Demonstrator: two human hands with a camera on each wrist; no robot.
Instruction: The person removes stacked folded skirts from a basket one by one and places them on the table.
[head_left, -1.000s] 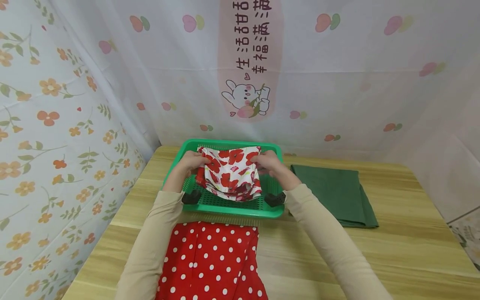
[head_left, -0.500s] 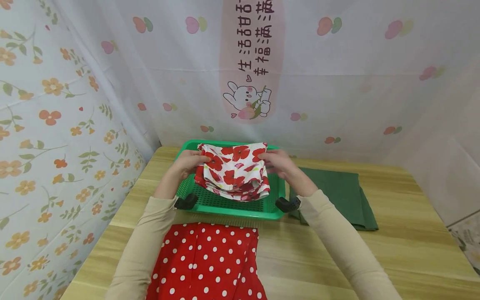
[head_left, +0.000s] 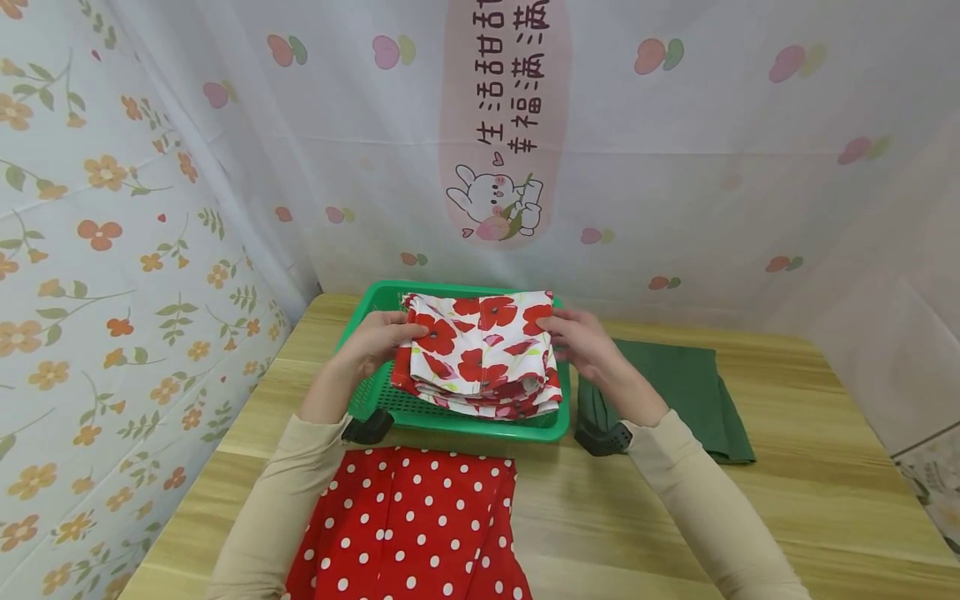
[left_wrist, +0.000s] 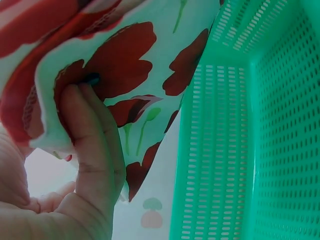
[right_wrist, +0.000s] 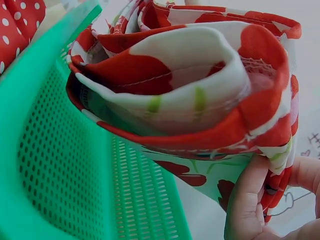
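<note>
A folded cloth (head_left: 480,354), white with large red poppies, is held by both hands over the green plastic basket (head_left: 552,427). My left hand (head_left: 381,337) pinches its left edge, thumb on top. At the opposite edge, my right hand (head_left: 588,340) grips it the same way. Seen from the left wrist, fingers (left_wrist: 92,150) lie against the underside of the cloth (left_wrist: 125,55). In the right wrist view, the folded layers of the cloth (right_wrist: 200,105) show loops at their end. Below it are the perforated wall and floor of the basket (right_wrist: 145,195).
Red fabric with white polka dots (head_left: 420,525) lies in front of the basket on the wooden table (head_left: 600,517). A folded dark green cloth (head_left: 675,392) lies to the right, partly behind the right forearm. Printed curtains (head_left: 360,183) hang behind and to the left.
Both hands have kept hold of the poppy cloth. It has shifted right and a little nearer, and the right hand has moved outward to the right with it.
</note>
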